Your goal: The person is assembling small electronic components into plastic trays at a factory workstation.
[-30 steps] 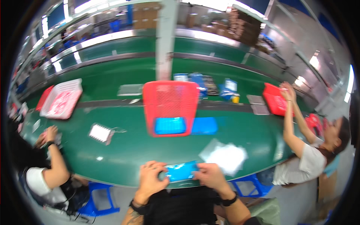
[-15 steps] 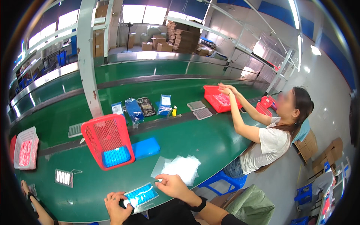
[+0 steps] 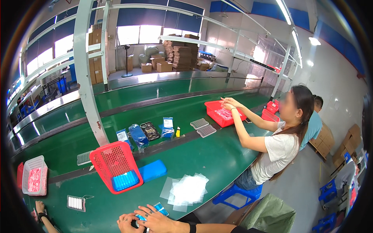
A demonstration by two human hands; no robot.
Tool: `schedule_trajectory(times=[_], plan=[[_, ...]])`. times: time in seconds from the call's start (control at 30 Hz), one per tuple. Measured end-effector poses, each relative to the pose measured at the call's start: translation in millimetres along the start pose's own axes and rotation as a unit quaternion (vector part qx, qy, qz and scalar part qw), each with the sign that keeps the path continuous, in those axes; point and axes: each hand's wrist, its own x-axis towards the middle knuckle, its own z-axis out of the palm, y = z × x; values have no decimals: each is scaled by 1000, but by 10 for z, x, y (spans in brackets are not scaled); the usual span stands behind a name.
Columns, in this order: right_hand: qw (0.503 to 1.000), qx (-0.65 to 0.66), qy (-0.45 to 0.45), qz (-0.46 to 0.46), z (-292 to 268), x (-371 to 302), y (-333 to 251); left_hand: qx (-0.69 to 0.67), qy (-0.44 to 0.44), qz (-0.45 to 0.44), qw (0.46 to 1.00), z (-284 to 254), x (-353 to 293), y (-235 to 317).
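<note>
A flat clear pack of blue pieces [image 3: 161,209] lies at the table's near edge, mostly covered by my hands. My left hand [image 3: 128,223] is closed at the pack's left end, fingers curled. A small black and white thing, too hidden to name, shows just beside it. My right hand [image 3: 155,219] lies across the pack, fingers stretched out over its top and reaching toward my left hand. To the right is a loose pile of thin clear sheets [image 3: 186,189].
Beyond my hands, a red basket [image 3: 112,163] tilts over blue pieces, beside a blue block [image 3: 153,171]. A clear case of white pieces [image 3: 76,203] lies left. Another person's hand [image 3: 40,207] is at far left; a co-worker [image 3: 281,145] sits right at a red basket [image 3: 225,121].
My right hand has moved left from beside the sheets onto the blue pack, next to my left hand. The small white thing it held no longer shows. The view has shifted.
</note>
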Motion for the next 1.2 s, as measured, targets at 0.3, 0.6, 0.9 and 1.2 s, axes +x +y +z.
schedule_trajectory(times=[0.3,0.6,0.9,1.2], plan=[[997,-5,-54,51,-99,-309,295,9,-6,-11,1000,-26,-9,9],[982,-65,-35,173,-423,-619,657,11,-9,-8,1000,-42,-8,-1],[967,15,-26,252,-305,-513,569,52,-48,26,997,-130,-45,59],[981,53,-28,184,-450,-22,308,26,-52,-4,998,-101,-35,47]])
